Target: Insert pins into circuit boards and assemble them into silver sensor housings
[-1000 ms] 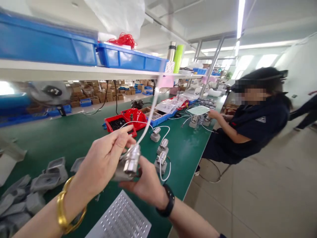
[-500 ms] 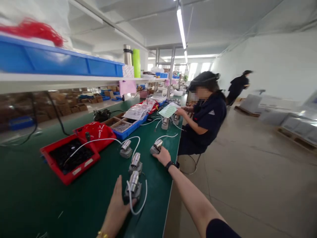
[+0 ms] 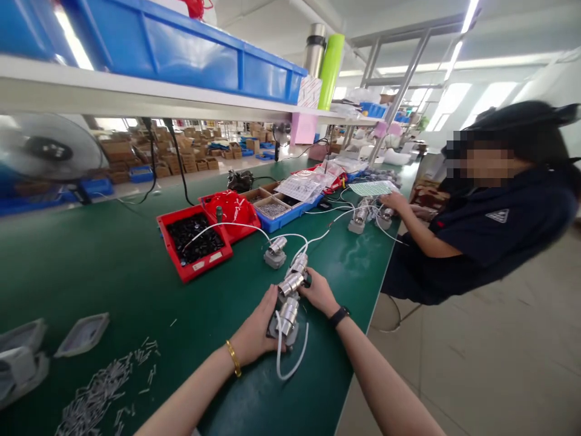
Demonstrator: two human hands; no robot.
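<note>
Nearest, a loose heap of pins [image 3: 97,390] lies on the green bench [image 3: 213,303], well to the left of the left fingers, and a white wire [image 3: 278,363] loops out on the near side of those fingers. The left hand [image 3: 256,333] has thumb and fingers partly spread about the grey base of the near unit [image 3: 288,315], touching it; whether they grip cannot be told. Just beyond, the right hand [image 3: 320,293] has its fingers bent in on the right of the middle unit [image 3: 291,283], holding it, fingertips partly hidden. Immediately past both sets of fingers stands the far unit [image 3: 299,264], and beyond the left fingertips, apart, a fourth unit [image 3: 275,257]. Farther off to the left of the fingers sits a red bin [image 3: 187,274] of black parts, and past it a blue tray [image 3: 290,219]. Ahead and right of the right fingers, a co-worker [image 3: 512,230] holds a sheet [image 3: 373,188]. Farther still, beyond all the fingers and above the bench, a shelf [image 3: 181,100] bears a blue box [image 3: 195,45].
</note>
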